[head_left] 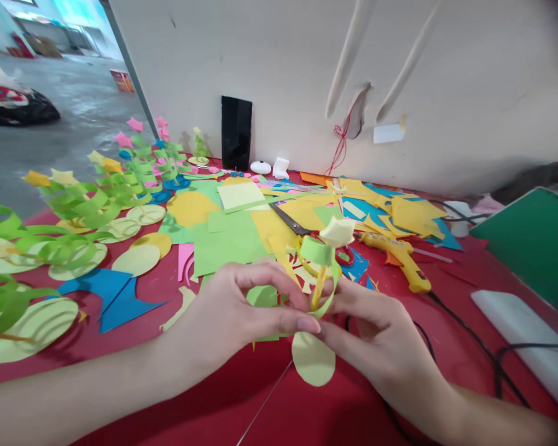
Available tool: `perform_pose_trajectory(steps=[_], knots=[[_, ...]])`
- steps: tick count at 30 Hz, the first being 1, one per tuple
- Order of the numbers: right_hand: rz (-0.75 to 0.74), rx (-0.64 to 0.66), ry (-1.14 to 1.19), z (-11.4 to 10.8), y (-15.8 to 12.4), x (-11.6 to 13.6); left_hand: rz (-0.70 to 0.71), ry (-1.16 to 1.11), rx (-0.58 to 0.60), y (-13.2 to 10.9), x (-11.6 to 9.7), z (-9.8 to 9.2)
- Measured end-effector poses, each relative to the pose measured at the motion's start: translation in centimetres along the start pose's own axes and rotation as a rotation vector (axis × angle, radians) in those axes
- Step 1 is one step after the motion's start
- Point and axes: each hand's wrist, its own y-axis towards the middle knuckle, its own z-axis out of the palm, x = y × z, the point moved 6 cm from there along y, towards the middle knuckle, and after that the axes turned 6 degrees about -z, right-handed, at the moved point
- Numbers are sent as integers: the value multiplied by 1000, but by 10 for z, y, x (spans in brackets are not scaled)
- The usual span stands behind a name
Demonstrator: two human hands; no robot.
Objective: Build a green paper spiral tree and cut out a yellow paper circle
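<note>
Two hands hold a star-topped paper piece (318, 253) over the middle of the desk (214, 409), towards its near edge.

The left hand (246, 303) has its grip almost closed, thumb and forefinger pinching the low end of the green strip (329, 301); the right hand (381, 328) has a similarly narrow grip on the other side, fingertips at the strip beside the yellow stem (318, 286). The pale star (338, 231) sits on top. A pale disc (313, 359) shows just below the hands; whether it is joined on, I cannot tell. Curled paper pieces (86, 204) line the desk's left edge, a black phone (237, 133) stands at the far edge, and a yellow glue gun (395, 251) lies towards the right edge.
</note>
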Motion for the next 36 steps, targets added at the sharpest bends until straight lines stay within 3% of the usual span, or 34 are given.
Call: perform_pose_trajectory(steps=[10,21,28,36], knots=[[30,-5,-35,-2,-2,0,13,11,27,1,-10,-5],[79,1,-32,-4,-2,0,-85,-117,87,2,-14,-4],[78,-12,-24,-6,-6,3,-34,-54,20,4,-18,-10],[87,22,-47,-4,-5,2,-70,-85,26,4,-16,-7]])
